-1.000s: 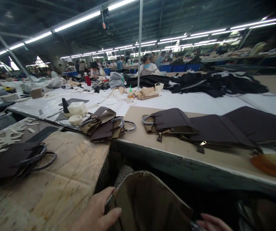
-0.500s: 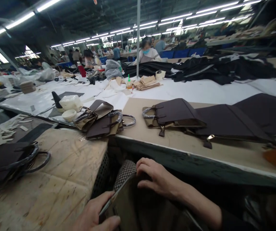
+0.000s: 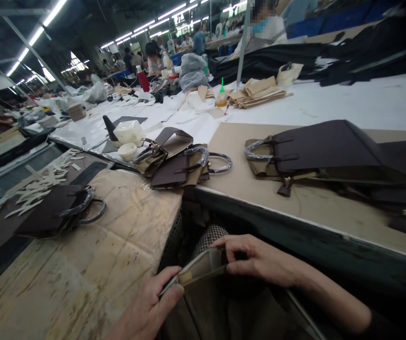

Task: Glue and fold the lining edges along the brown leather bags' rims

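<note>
A tan-lined bag piece (image 3: 220, 302) rests in my lap at the bottom middle. My left hand (image 3: 151, 307) pinches its near left corner, thumb on top of the edge. My right hand (image 3: 259, 259) grips the top edge, fingers curled over the rim. Both hands are closed on this bag. On the bench ahead lie a dark brown handbag (image 3: 316, 151) with wrapped handles, a pile of brown and tan handbags (image 3: 178, 160), and another dark handbag (image 3: 57, 215) on the worn wooden table to the left.
A worn wooden table (image 3: 82, 274) is at left, a cardboard-topped bench (image 3: 309, 208) ahead. A white tub (image 3: 128, 132), small bowl (image 3: 127, 151), glue bottle (image 3: 221, 97), pale strips (image 3: 40, 189) and folded tan pieces (image 3: 256, 92) lie further back. Other people work at distant tables.
The camera has tilted down and shifted left. My right hand came up from the lower right onto the bag's top edge and now folds it over; my left hand keeps its hold.
</note>
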Action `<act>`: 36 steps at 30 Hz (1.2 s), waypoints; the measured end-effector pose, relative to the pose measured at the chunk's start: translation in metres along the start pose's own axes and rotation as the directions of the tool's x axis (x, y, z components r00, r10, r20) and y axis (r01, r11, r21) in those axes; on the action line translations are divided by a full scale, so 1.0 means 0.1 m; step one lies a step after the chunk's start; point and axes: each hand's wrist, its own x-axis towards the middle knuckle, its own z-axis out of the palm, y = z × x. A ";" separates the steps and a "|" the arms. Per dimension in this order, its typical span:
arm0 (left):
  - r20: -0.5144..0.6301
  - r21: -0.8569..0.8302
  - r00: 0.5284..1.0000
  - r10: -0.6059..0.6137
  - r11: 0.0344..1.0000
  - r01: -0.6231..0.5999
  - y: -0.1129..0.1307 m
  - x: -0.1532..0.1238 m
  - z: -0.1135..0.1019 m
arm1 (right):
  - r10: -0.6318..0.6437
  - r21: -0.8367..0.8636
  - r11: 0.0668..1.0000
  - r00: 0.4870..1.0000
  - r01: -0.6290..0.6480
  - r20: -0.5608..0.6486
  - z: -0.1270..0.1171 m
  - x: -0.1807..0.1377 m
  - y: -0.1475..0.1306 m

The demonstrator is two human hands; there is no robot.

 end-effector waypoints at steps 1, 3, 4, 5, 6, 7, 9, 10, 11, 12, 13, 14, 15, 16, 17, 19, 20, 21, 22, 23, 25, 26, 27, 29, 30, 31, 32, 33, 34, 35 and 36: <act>-0.011 0.006 1.000 -0.005 1.000 0.005 -0.02 0.00 0.01 | -0.001 0.010 1.000 1.000 0.001 -0.007 0.00 0.02 0.01; -0.035 0.026 0.999 -0.013 1.000 0.014 -0.04 0.01 0.03 | -0.005 0.011 1.000 1.000 0.005 -0.019 0.00 0.06 0.02; -0.057 0.049 0.998 -0.004 0.999 0.007 -0.06 0.01 0.03 | -0.007 0.002 1.000 1.000 0.007 -0.019 0.00 0.06 0.02; -0.080 0.086 0.997 0.020 0.996 -0.013 -0.07 0.02 0.03 | -0.005 -0.008 1.000 1.000 0.005 -0.016 0.00 0.05 0.02; -0.101 0.134 0.993 0.061 0.990 -0.047 -0.09 0.02 0.02 | 0.001 -0.017 1.000 1.000 -0.001 -0.011 0.00 0.04 0.01; -0.114 0.186 0.987 0.118 0.978 -0.095 -0.09 0.03 0.01 | 0.009 -0.019 1.000 1.000 -0.009 -0.002 0.00 0.02 0.01; -0.097 0.268 0.964 0.249 0.939 -0.216 -0.10 0.05 -0.01 | 0.029 -0.010 1.000 0.999 -0.028 0.021 0.00 -0.04 0.00; -0.072 0.288 0.951 0.299 0.920 -0.267 -0.10 0.06 -0.02 | 0.038 -0.002 0.999 0.999 -0.038 0.029 0.00 -0.06 0.00; -0.050 0.297 0.942 0.333 0.905 -0.304 -0.09 0.07 -0.03 | 0.045 0.004 0.999 0.998 -0.045 0.034 0.00 -0.09 -0.01; -0.031 0.302 0.936 0.352 0.896 -0.327 -0.08 0.08 -0.04 | 0.051 0.005 0.999 0.998 -0.051 0.036 0.01 -0.11 -0.01; -0.017 0.307 0.933 0.360 0.890 -0.337 -0.06 0.09 -0.05 | 0.058 0.001 0.998 0.998 -0.058 0.035 0.01 -0.13 -0.01; -0.010 0.315 0.932 0.362 0.886 -0.340 -0.05 0.10 -0.05 | 0.064 -0.008 0.998 0.997 -0.064 0.033 0.01 -0.14 -0.01; -0.010 0.322 0.931 0.365 0.882 -0.343 -0.04 0.10 -0.04 | 0.069 -0.018 0.997 0.997 -0.068 0.031 0.02 -0.15 -0.01; -0.015 0.329 0.927 0.374 0.877 -0.349 -0.02 0.10 -0.03 | 0.070 -0.027 0.997 0.997 -0.070 0.023 0.02 -0.16 -0.01; -0.021 0.335 0.921 0.390 0.870 -0.361 -0.02 0.10 -0.01 | 0.067 -0.034 0.997 0.998 -0.067 0.011 0.03 -0.17 0.00; -0.035 0.341 0.904 0.425 0.856 -0.389 -0.01 0.09 0.04 | 0.047 -0.036 0.998 0.999 -0.048 -0.019 0.04 -0.19 0.01; -0.039 0.348 0.899 0.436 0.849 -0.396 0.00 0.09 0.07 | 0.030 -0.033 0.999 0.999 -0.031 -0.033 0.05 -0.19 0.01; -0.044 0.361 0.897 0.440 0.844 -0.397 0.00 0.07 0.10 | 0.012 -0.031 0.999 0.999 -0.013 -0.046 0.06 -0.19 0.01; -0.048 0.380 0.898 0.437 0.839 -0.388 0.00 0.06 0.13 | -0.005 -0.032 0.999 0.998 0.003 -0.057 0.07 -0.19 0.01; -0.055 0.403 0.902 0.428 0.836 -0.371 0.00 0.05 0.16 | -0.017 -0.038 0.999 0.998 0.015 -0.067 0.08 -0.18 0.01; -0.076 0.442 0.920 0.385 0.840 -0.315 0.00 0.03 0.21 | -0.036 -0.064 0.998 0.995 0.029 -0.097 0.12 -0.17 0.00; -0.089 0.445 0.930 0.356 0.850 -0.283 -0.01 0.02 0.23 | -0.042 -0.083 0.996 0.992 0.032 -0.117 0.14 -0.15 0.00; -0.104 0.434 0.939 0.327 0.865 -0.253 -0.01 0.02 0.25 | -0.047 -0.106 0.994 0.989 0.032 -0.140 0.15 -0.14 0.00; -0.143 0.387 0.944 0.297 0.895 -0.223 -0.04 0.01 0.28 | -0.060 -0.159 0.987 0.978 0.028 -0.198 0.18 -0.13 0.02; -0.169 0.360 0.938 0.303 0.905 -0.227 -0.06 0.01 0.29 | -0.061 -0.187 0.982 0.973 0.019 -0.224 0.19 -0.13 0.03; -0.198 0.338 0.927 0.320 0.910 -0.241 -0.09 0.01 0.30 | -0.061 -0.212 0.977 0.968 0.008 -0.244 0.19 -0.14 0.04; -0.225 0.322 0.913 0.339 0.911 -0.259 -0.11 0.01 0.31 | -0.057 -0.235 0.972 0.964 -0.005 -0.258 0.19 -0.14 0.06; -0.244 0.310 0.901 0.358 0.909 -0.277 -0.14 0.02 0.32 | -0.052 -0.257 0.966 0.963 -0.018 -0.266 0.19 -0.15 0.07; -0.256 0.303 0.890 0.379 0.905 -0.298 -0.17 0.02 0.33 | -0.044 -0.277 0.960 0.962 -0.034 -0.269 0.19 -0.16 0.08; -0.258 0.301 0.881 0.398 0.899 -0.318 -0.21 0.02 0.33 | -0.033 -0.296 0.954 0.962 -0.050 -0.271 0.19 -0.17 0.08; -0.256 0.302 0.873 0.415 0.892 -0.335 -0.24 0.02 0.33 | -0.021 -0.312 0.948 0.963 -0.067 -0.269 0.19 -0.17 0.09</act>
